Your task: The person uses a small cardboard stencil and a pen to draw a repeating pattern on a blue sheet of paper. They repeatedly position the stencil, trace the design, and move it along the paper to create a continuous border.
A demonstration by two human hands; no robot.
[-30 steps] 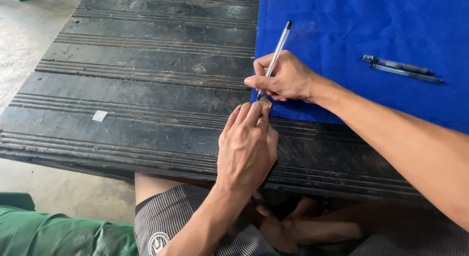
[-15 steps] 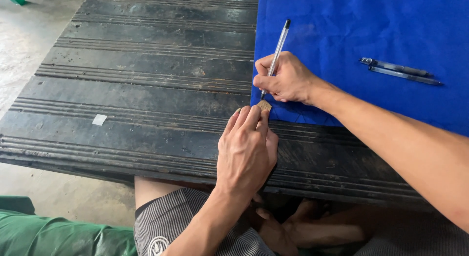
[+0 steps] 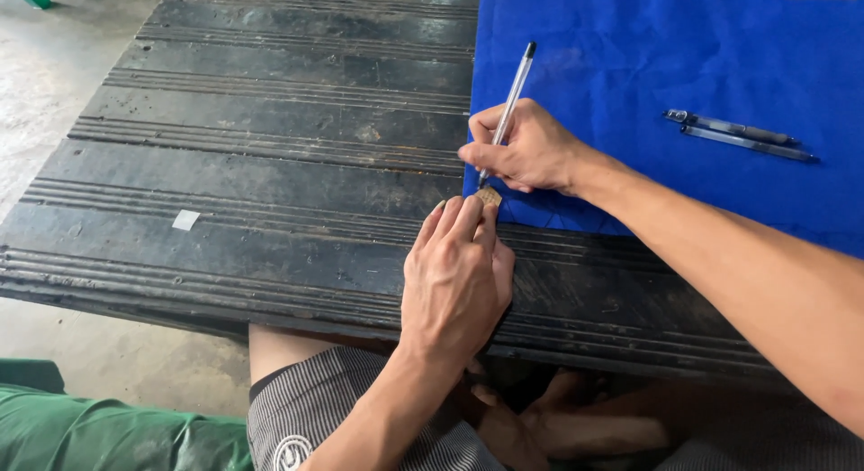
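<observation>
Now the right hand (image 3: 526, 152), gripping the clear plastic pen (image 3: 507, 111), has lowered its tip to the small tan tile (image 3: 489, 196); left fingers (image 3: 468, 221) pin it on the blue felt cloth (image 3: 684, 66).

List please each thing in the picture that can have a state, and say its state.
Right hand: gripping a clear pen, tip down.
Clear pen: tilted, tip at the small tan piece.
Left hand: fingertips pressing the piece down.
Small tan piece: flat on the cloth's corner.
Blue cloth: spread flat on the dark table.
Two spare pens: lying on the cloth, untouched.
White scrap: lying flat.
</observation>
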